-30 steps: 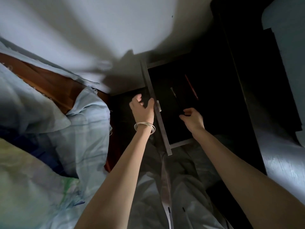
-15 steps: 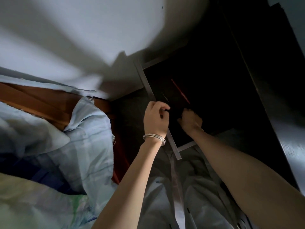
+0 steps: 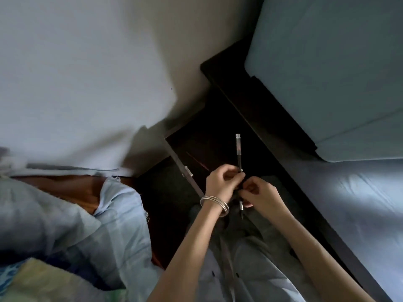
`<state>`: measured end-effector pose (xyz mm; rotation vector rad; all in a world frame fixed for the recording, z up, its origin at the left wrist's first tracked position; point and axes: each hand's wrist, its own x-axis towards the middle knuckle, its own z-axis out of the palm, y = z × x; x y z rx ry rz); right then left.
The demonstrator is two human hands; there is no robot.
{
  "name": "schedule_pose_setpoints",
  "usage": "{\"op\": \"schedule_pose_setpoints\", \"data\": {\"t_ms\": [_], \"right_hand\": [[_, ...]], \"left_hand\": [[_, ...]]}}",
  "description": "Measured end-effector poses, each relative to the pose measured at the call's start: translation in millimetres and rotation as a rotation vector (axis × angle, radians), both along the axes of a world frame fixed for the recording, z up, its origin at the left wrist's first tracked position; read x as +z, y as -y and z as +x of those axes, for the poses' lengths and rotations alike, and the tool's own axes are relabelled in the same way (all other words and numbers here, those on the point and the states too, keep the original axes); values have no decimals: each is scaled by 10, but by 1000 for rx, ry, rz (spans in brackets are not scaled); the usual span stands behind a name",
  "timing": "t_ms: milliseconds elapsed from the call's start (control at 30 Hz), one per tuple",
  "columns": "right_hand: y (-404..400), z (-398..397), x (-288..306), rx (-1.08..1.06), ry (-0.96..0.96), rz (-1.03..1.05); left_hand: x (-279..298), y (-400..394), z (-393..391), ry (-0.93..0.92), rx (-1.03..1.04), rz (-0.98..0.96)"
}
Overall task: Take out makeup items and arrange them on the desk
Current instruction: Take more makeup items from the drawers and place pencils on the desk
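Above the open dark drawer [image 3: 177,159], my left hand [image 3: 221,182] pinches a thin pen-like stick [image 3: 238,150] with a clear cap, which points upward. My right hand [image 3: 258,192] is curled close beside the left and holds small dark items; a short metal-tipped piece [image 3: 241,207] hangs below its fingers. A thin red stick [image 3: 197,161] lies inside the drawer. The dim light hides the rest of the drawer's contents. The desk top [image 3: 359,203] stretches along the right.
A closed pale blue laptop [image 3: 327,73] lies on the desk at the upper right. Light blue bedding [image 3: 65,214] and a brown bed frame [image 3: 72,188] fill the left. A white wall is behind. My lap in grey trousers is below the hands.
Both hands have come up out of the drawer and now hold thin items together above it. The view has swung right, bringing the desk top and laptop into sight.
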<state>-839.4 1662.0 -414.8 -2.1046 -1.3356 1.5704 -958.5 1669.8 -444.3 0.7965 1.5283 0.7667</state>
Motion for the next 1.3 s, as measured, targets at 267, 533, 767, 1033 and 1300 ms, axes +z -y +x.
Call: {"op": "schedule_pose_setpoints", "data": {"t_ms": [267,533,767,1033,1300], "right_hand": [[368,616,360,-503,-240,-37],[341,1512,363,-586,-118,-19],[-51,2191,261,-432,18,9],[-241,2542,63,-377,70,35],[4,2058,113,-187,-111,28]], "left_hand": [[408,-13,876,-42,-416,-13],[470,-139,1858,-57,-582,-108],[307,-362,2526,-97,-390,-156],[181,-434,2762,-41,-197,-218],[280,-289,2095,32,101,-227]]}}
